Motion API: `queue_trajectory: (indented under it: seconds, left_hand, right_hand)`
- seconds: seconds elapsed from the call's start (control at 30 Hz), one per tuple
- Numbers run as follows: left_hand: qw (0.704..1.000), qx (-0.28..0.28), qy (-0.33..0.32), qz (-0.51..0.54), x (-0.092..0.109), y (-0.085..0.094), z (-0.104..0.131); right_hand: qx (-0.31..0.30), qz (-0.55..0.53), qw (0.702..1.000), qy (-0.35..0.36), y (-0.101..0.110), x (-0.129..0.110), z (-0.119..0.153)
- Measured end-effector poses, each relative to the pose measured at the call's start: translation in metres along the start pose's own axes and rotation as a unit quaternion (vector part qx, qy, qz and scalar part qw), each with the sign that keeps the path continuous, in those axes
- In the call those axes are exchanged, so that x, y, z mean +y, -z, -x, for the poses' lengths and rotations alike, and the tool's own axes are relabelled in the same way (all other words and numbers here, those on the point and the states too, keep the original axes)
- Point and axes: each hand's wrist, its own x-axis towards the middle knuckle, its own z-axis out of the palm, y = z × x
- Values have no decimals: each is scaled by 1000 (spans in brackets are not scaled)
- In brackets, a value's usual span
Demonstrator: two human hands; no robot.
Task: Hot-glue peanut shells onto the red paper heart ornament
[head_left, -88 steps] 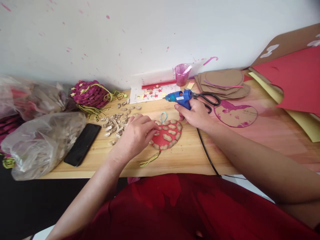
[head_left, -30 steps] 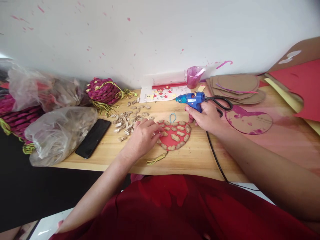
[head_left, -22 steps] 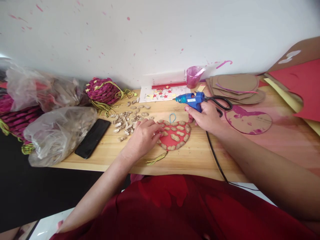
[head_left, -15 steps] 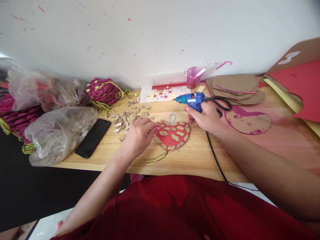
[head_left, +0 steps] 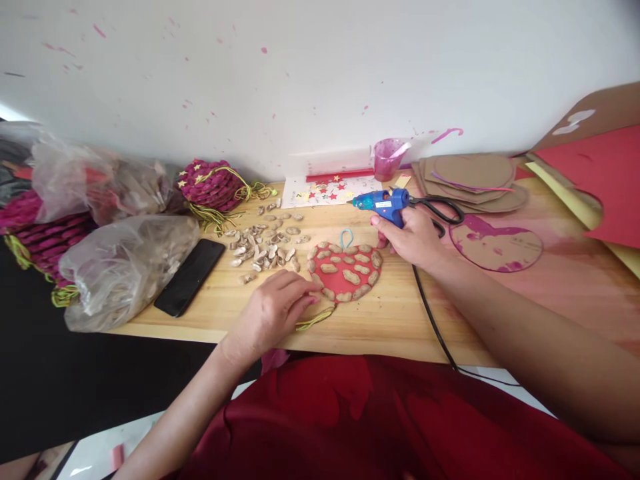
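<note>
A red rounded piece [head_left: 334, 283] lies on the wooden table, with peanut shells around its rim and several more across its upper middle. A blue loop stands at its top and a yellow-green tassel [head_left: 316, 320] at its bottom. My left hand [head_left: 273, 305] is at its lower left edge, fingers together and fingertips by the rim shells; whether they grip anything is too small to tell. My right hand [head_left: 413, 237] is wrapped round a blue glue gun [head_left: 384, 204], its nozzle pointing left above the piece. Loose peanut shells [head_left: 260, 248] lie to the left.
A black phone [head_left: 190, 277] and a plastic bag [head_left: 127, 270] are at the left, behind them purple bundles [head_left: 213, 185]. Scissors [head_left: 440, 208], cardboard shapes [head_left: 467, 175], a pink cup [head_left: 389, 160] and star stickers [head_left: 325, 189] are farther back. A black cord [head_left: 431, 320] runs to the front edge.
My left hand has moved down from the upper left rim of the red piece to its lower left edge, uncovering shells. My right hand still holds the glue gun in nearly the same place.
</note>
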Motion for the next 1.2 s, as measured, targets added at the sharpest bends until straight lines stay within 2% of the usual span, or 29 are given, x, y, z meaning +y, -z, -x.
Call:
queue_trajectory:
  seconds: [0.17,0.43,0.87,0.97,1.07,1.2]
  left_hand:
    - [999,-31,14,25,11,-11,7]
    - [996,-45,-8,73,19,-22,1]
    - [989,-67,-47,127,25,-24,-9]
    - [996,0,-33,84,19,-19,-14]
    - [998,55,1,-22,9,-15,-23]
    - [988,8,48,-148,3,-14,-35]
  right_hand:
    - [-13,-13,1000,-20,0,-5,0]
    - [-13,-21,999,-27,1,-6,2]
    - [-9,-27,999,-21,0,-4,1]
    - [-6,-5,1000,-16,0,-3,1]
    - [-2,-3,1000,-9,0,-2,1]
    - [-6,-20,1000,-6,-1,-2,1]
